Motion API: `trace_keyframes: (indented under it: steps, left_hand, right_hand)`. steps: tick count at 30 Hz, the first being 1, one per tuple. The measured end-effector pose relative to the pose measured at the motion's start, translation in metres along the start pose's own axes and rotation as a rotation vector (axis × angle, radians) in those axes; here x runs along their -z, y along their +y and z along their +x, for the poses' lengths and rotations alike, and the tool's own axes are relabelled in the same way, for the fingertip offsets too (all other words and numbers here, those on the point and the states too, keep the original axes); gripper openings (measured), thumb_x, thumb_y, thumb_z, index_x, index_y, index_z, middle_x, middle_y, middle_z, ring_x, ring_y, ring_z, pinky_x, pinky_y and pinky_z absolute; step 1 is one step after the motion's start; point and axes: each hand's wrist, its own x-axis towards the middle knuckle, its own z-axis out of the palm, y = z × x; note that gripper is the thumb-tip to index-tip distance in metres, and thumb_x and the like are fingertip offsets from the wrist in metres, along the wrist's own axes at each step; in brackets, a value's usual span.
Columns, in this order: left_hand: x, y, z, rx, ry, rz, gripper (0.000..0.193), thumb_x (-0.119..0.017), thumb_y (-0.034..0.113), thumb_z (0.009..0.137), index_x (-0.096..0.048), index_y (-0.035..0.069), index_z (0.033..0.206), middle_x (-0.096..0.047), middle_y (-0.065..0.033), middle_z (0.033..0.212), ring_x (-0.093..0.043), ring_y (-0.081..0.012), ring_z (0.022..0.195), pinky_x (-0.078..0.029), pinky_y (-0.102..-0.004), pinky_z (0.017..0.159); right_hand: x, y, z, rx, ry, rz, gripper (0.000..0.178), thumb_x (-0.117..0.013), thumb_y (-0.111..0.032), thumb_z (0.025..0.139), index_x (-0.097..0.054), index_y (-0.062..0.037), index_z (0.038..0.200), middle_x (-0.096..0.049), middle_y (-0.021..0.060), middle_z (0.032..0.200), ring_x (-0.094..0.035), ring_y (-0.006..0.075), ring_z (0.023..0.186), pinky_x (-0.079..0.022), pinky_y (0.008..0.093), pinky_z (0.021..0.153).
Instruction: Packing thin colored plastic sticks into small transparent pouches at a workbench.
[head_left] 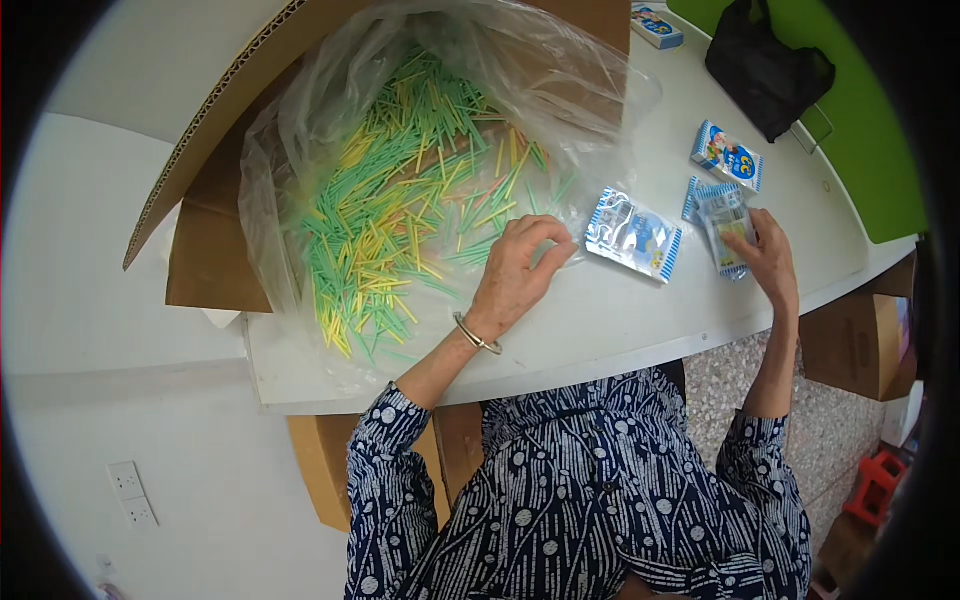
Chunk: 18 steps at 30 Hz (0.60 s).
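My left hand (pixel 520 268), with a bangle on its wrist, is at the near right edge of the clear plastic bag (pixel 590 110). Its thumb and forefinger come together in a pinch; I cannot make out whether anything is between them. Inside the bag lies a loose heap of thin green, yellow and a few pink sticks (pixel 385 215). To the right, my right hand (pixel 768 255) grips a small clear packet (pixel 728 222) with blue-striped ends and yellow-green contents. Between the hands, a blue-and-white packet (pixel 632 236) lies flat on the white table (pixel 560 335).
A cardboard box (pixel 215 250) lies on its side around the bag. Beyond my right hand are another blue-and-white packet (pixel 728 157), a black bag (pixel 768 70) and a green panel (pixel 880 120). A small box (pixel 657 26) is at the far edge. Cartons (pixel 850 345) stand below the table.
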Motion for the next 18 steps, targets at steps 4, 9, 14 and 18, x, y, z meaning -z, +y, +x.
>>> trace_keyframes:
  steps: [4,9,14,18]
  left_hand:
    - [0.006,0.001,0.001,0.055,0.013,-0.026,0.013,-0.065,0.009,0.083,-0.063,0.001,0.093,-0.063,-0.0090,0.098,-0.058,-0.0212,0.096,-0.044,-0.0297,0.086]
    - [0.004,-0.001,-0.007,0.071,0.014,-0.044,0.013,-0.065,0.012,0.081,-0.061,0.002,0.089,-0.062,-0.0083,0.098,-0.055,-0.0271,0.095,-0.044,-0.0350,0.083]
    - [0.000,0.000,-0.011,0.067,-0.008,-0.034,0.013,-0.065,0.011,0.082,-0.062,0.001,0.091,-0.062,-0.0084,0.099,-0.056,-0.0250,0.097,-0.043,-0.0331,0.086]
    - [-0.003,0.000,-0.007,0.126,0.021,-0.067,0.016,-0.066,0.010,0.083,-0.062,0.001,0.095,-0.063,-0.0086,0.099,-0.056,-0.0221,0.101,-0.044,-0.0317,0.087]
  right_hand:
    - [-0.010,-0.044,-0.008,0.210,0.346,-0.320,0.051,-0.073,-0.022,0.074,-0.054,0.0017,0.114,-0.052,0.0170,0.116,-0.048,0.0343,0.108,-0.039,0.0428,0.093]
    - [-0.061,-0.088,-0.002,0.416,0.178,-0.023,0.040,-0.070,-0.019,0.077,-0.056,0.0022,0.108,-0.053,0.0165,0.113,-0.050,0.0334,0.105,-0.041,0.0403,0.091]
    - [-0.085,-0.074,0.007,0.384,0.185,0.160,0.026,-0.063,-0.015,0.084,-0.057,0.0002,0.105,-0.055,0.0127,0.105,-0.052,0.0293,0.095,-0.042,0.0367,0.083]
    - [-0.081,-0.079,0.005,0.437,0.246,0.102,0.023,-0.064,-0.010,0.082,-0.058,0.0003,0.103,-0.056,0.0126,0.105,-0.052,0.0291,0.094,-0.042,0.0363,0.083]
